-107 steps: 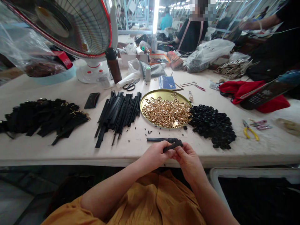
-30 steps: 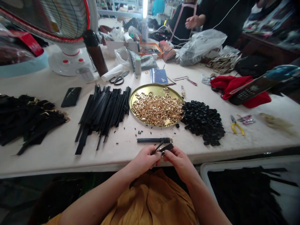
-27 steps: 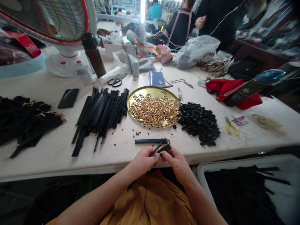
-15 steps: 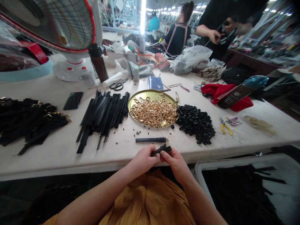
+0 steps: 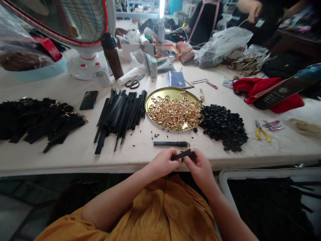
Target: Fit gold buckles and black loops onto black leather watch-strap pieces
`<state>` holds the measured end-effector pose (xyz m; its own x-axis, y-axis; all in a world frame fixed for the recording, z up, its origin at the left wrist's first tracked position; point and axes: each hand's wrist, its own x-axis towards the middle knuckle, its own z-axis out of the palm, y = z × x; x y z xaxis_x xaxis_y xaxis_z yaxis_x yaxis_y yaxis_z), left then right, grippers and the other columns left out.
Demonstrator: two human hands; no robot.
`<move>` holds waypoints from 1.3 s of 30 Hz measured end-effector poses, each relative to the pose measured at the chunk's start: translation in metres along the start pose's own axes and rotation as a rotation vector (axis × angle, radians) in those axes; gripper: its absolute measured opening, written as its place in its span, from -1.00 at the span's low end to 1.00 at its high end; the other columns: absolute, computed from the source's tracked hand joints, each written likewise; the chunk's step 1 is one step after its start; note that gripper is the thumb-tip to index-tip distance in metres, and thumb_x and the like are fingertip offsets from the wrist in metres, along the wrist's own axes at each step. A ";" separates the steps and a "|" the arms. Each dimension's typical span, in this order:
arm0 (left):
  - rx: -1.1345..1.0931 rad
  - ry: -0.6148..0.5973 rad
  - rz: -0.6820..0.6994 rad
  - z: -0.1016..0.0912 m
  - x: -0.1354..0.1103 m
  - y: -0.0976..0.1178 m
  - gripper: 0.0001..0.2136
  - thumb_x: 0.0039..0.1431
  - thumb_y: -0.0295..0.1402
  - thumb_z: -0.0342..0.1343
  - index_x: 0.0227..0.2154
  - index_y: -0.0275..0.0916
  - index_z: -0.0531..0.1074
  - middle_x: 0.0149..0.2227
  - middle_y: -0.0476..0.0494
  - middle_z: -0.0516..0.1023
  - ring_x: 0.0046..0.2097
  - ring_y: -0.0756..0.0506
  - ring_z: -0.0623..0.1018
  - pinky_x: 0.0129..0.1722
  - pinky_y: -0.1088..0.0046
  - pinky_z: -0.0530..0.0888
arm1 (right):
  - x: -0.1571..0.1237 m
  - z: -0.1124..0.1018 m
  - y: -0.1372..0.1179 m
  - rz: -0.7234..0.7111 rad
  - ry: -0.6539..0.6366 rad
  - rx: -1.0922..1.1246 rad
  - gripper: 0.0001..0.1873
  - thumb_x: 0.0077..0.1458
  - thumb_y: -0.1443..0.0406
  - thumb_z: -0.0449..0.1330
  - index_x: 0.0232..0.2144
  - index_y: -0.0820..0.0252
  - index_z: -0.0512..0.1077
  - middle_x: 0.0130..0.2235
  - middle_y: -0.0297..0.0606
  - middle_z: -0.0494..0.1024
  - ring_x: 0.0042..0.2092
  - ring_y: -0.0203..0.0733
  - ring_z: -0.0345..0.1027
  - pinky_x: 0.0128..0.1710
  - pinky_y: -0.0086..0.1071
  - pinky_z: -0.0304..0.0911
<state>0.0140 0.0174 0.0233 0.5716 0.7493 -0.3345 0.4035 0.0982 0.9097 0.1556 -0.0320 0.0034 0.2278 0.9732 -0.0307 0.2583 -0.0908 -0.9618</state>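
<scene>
Both hands meet at the table's front edge around a black strap (image 5: 182, 155). My left hand (image 5: 165, 163) is closed on its left part. My right hand (image 5: 200, 165) pinches the strap's right end, and the fingertips partly hide it. Just beyond lies another black strap (image 5: 168, 144) with a gold buckle at its right end. Behind that is a round gold tray (image 5: 173, 91) heaped with gold buckles (image 5: 175, 112). A pile of small black loops (image 5: 224, 127) sits to its right, and a stack of flat black straps (image 5: 120, 113) to its left.
Finished-looking buckled straps (image 5: 40, 118) lie far left near a black phone (image 5: 88, 100). A fan (image 5: 75, 30), bottle (image 5: 111, 57) and scissors (image 5: 135, 82) stand or lie behind. Yellow pliers (image 5: 262, 131) lie right. A white bin (image 5: 223, 177) is below. A co-worker's hand (image 5: 255, 11) shows at the back.
The view has tilted down and shifted left, so the table's things sit higher and further right. Both hands still hold the strap, whose crossed ends now show as one slanting band.
</scene>
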 end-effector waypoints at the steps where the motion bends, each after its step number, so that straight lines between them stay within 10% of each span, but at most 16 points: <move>1: -0.030 -0.003 -0.024 0.001 0.001 -0.001 -0.87 0.00 -0.28 -0.05 -0.49 -0.24 0.25 -0.56 0.05 0.36 -0.55 0.05 0.30 -0.59 0.58 0.23 | 0.000 0.001 -0.001 -0.113 0.066 -0.141 -0.91 -0.04 0.24 0.15 -0.47 0.14 0.34 -0.39 -0.27 0.40 -0.30 -0.15 0.27 -0.25 -0.26 0.19; 4: -0.107 0.005 -0.044 0.001 0.006 -0.004 -0.87 0.02 -0.27 -0.05 -0.47 -0.23 0.23 -0.54 0.05 0.38 -0.56 0.06 0.31 -0.60 0.59 0.26 | 0.005 0.001 -0.001 -0.308 0.145 -0.359 -0.97 -0.01 0.30 0.12 -0.45 0.13 0.33 -0.32 -0.21 0.41 -0.22 -0.11 0.27 -0.17 -0.21 0.18; 11: -0.231 0.045 -0.006 -0.001 0.019 -0.011 -0.82 0.04 -0.23 0.02 -0.45 -0.25 0.22 -0.49 0.01 0.43 -0.58 0.08 0.32 -0.58 0.57 0.27 | 0.019 -0.001 0.000 -0.181 0.017 -0.125 -0.92 0.07 0.26 0.09 -0.39 0.11 0.36 -0.33 -0.28 0.38 -0.26 -0.18 0.28 -0.27 -0.31 0.22; 16: -0.136 0.094 0.090 -0.006 0.025 -0.004 -0.77 0.04 -0.32 0.04 -0.20 -0.22 0.30 -0.42 0.00 0.48 -0.42 0.02 0.41 -0.41 0.54 0.31 | 0.029 -0.022 0.001 -0.187 -0.267 -0.150 -0.85 0.11 0.27 0.05 -0.31 0.10 0.40 -0.28 -0.26 0.41 -0.25 -0.18 0.30 -0.27 -0.34 0.22; 21: -0.012 0.055 0.034 -0.010 0.032 -0.002 -0.80 0.09 -0.27 -0.06 -0.49 -0.26 0.37 -0.51 0.00 0.45 -0.50 0.03 0.34 -0.51 0.56 0.23 | 0.079 -0.068 0.018 -0.259 0.115 -0.887 -0.80 0.10 0.31 0.02 -0.32 0.22 0.43 -0.31 -0.12 0.43 -0.33 -0.11 0.29 -0.31 -0.25 0.13; 27: -0.160 0.026 -0.045 -0.005 0.032 -0.009 -0.78 0.07 -0.19 -0.05 -0.45 -0.27 0.33 -0.51 0.02 0.45 -0.64 0.10 0.22 -0.64 0.58 0.19 | 0.119 -0.077 0.029 -0.270 0.122 -1.424 -0.85 0.04 0.36 0.07 -0.47 0.28 0.42 -0.36 0.02 0.43 -0.31 0.03 0.28 -0.38 -0.21 0.03; 31: -0.251 0.036 -0.063 -0.008 0.026 -0.003 -0.77 0.04 -0.18 -0.02 -0.44 -0.27 0.29 -0.56 0.04 0.41 -0.67 0.12 0.18 -0.69 0.60 0.16 | 0.104 -0.067 0.026 -0.292 0.131 -0.875 -0.85 0.06 0.27 0.09 -0.46 0.23 0.39 -0.27 -0.06 0.45 -0.30 -0.10 0.29 -0.31 -0.24 0.11; 39: -0.351 0.108 0.061 -0.007 0.017 0.011 -0.77 0.06 -0.20 -0.01 -0.36 -0.30 0.31 -0.59 0.05 0.38 -0.69 0.15 0.16 -0.72 0.63 0.12 | 0.040 -0.025 -0.003 0.239 -0.050 0.607 -0.71 -0.15 0.16 0.30 -0.31 0.06 0.43 -0.43 -0.38 0.50 -0.48 -0.39 0.27 -0.41 -0.45 0.23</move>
<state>0.0233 0.0357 0.0288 0.5013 0.8234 -0.2660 0.0910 0.2555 0.9625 0.1878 0.0021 0.0115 0.1653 0.9511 -0.2608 -0.3731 -0.1845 -0.9093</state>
